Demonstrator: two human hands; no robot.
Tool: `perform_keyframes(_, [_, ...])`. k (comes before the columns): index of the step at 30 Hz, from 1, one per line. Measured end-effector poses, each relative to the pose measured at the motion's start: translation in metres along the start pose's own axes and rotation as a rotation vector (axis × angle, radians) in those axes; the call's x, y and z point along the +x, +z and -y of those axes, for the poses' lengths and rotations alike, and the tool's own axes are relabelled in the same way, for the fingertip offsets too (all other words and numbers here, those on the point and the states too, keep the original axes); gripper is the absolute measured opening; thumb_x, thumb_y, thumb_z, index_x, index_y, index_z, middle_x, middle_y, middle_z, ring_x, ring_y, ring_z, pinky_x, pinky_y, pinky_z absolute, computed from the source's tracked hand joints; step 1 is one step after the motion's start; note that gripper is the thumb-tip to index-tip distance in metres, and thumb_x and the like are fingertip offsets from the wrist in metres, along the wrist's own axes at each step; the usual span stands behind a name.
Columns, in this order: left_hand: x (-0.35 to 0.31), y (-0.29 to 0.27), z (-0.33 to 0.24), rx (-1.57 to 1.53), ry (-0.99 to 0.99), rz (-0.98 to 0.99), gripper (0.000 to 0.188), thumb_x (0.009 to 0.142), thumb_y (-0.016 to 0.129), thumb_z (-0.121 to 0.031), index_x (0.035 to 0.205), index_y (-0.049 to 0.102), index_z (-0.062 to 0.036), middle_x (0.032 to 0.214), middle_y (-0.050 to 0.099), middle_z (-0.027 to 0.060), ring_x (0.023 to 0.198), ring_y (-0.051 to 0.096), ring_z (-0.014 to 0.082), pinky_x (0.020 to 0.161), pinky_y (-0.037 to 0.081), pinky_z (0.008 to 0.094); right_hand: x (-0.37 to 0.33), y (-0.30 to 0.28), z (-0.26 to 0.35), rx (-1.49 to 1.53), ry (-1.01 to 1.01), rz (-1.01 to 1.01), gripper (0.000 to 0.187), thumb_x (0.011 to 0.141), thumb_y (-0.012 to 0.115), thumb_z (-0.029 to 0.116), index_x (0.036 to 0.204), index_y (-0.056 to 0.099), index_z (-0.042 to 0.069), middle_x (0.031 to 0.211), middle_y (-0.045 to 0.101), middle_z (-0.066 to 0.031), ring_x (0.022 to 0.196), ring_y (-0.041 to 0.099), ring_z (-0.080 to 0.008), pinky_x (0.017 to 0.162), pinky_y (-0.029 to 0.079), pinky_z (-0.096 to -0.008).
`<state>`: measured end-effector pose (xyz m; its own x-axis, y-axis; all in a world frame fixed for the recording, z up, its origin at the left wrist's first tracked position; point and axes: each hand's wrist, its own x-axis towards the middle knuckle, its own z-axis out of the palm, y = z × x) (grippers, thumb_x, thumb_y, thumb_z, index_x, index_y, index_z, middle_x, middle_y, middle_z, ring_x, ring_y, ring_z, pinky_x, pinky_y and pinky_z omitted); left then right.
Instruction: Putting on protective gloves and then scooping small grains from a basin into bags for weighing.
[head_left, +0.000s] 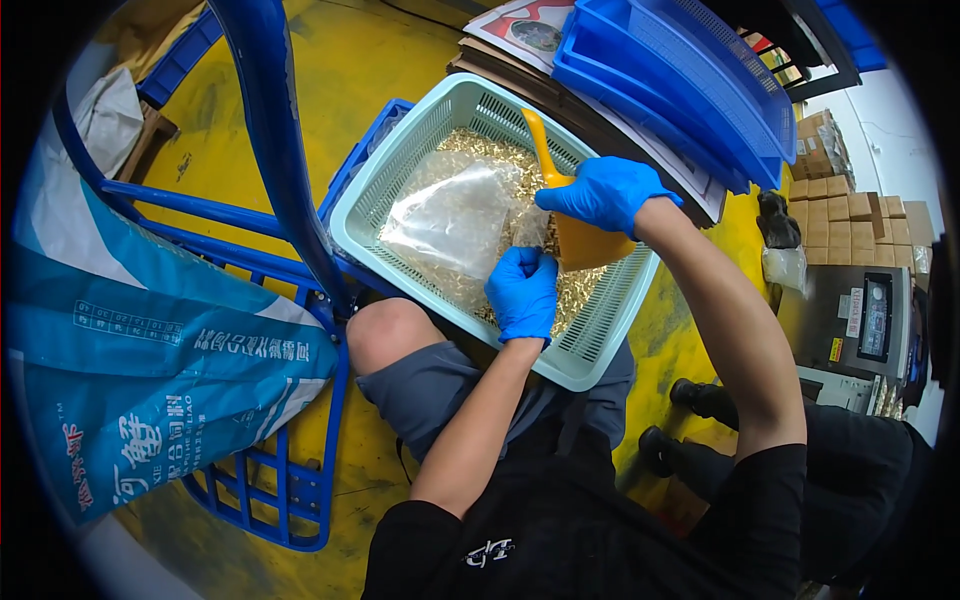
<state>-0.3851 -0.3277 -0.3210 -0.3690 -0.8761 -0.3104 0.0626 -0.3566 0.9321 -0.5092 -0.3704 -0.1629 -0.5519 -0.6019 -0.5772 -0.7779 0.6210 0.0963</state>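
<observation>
A pale green plastic basket (pixel 585 372) rests over my lap, holding many small gold-coloured pieces (pixel 480 146). On top of them lies a clear plastic bag (pixel 450 215), flat and shiny. My right hand (pixel 605 193), in a blue glove, grips an orange scoop (pixel 588 245) near where its handle meets the body; the handle points away from me. My left hand (pixel 524 290), also blue-gloved, is closed in a pinch at a small clear plastic bag (pixel 531 228) just below the right fingers. The scoop's mouth is mostly hidden.
A blue metal trolley frame (pixel 275 130) stands at left, with a large blue printed sack (pixel 170 370) over it. Stacked blue plastic trays (pixel 670 90) are at the far right. Behind them sit cardboard boxes (pixel 840 220) and a grey machine (pixel 850 315). Another person's dark-clothed legs (pixel 800 430) are at right.
</observation>
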Motion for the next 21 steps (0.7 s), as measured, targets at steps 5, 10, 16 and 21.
perform_keyframes(5, [0.001,0.000,0.004,0.005,0.021,0.009,0.004,0.078,0.062,0.001,0.080,0.059,0.0035,0.066,0.059,0.0040,0.056,0.053,0.0091,0.052,0.044,0.0236,-0.017,-0.013,-0.004,0.043,0.011,-0.038,0.068,0.069,0.050,0.068,0.087,0.069,0.005,0.074,0.065,-0.0168,0.067,0.064,-0.0286,0.062,0.050,-0.0362])
perform_keyframes(10, [0.005,-0.002,0.010,-0.130,-0.006,0.002,0.004,0.078,0.061,0.002,0.080,0.058,0.0018,0.069,0.059,0.0053,0.056,0.053,0.0099,0.052,0.044,0.0230,-0.014,-0.010,-0.026,0.128,0.017,-0.056,0.067,0.069,0.051,0.069,0.085,0.069,0.006,0.074,0.064,-0.0184,0.067,0.064,-0.0291,0.063,0.050,-0.0370])
perform_keyframes(16, [0.005,-0.007,0.009,-0.147,-0.045,0.033,0.007,0.079,0.061,0.001,0.085,0.057,0.0022,0.069,0.059,0.0065,0.057,0.057,0.0129,0.054,0.049,0.0259,-0.018,-0.006,-0.069,0.478,0.000,-0.073,0.061,0.073,0.056,0.053,0.102,0.062,0.000,0.087,0.064,-0.0158,0.077,0.063,-0.0225,0.069,0.047,-0.0331])
perform_keyframes(21, [0.006,-0.016,0.001,-0.206,-0.098,0.068,0.011,0.080,0.061,-0.001,0.088,0.056,0.0028,0.071,0.059,0.0071,0.058,0.059,0.0148,0.055,0.050,0.0271,-0.018,0.034,-0.098,0.541,0.005,-0.294,0.052,0.069,0.061,0.031,0.107,0.055,-0.004,0.088,0.063,-0.0177,0.081,0.062,-0.0243,0.073,0.047,-0.0335])
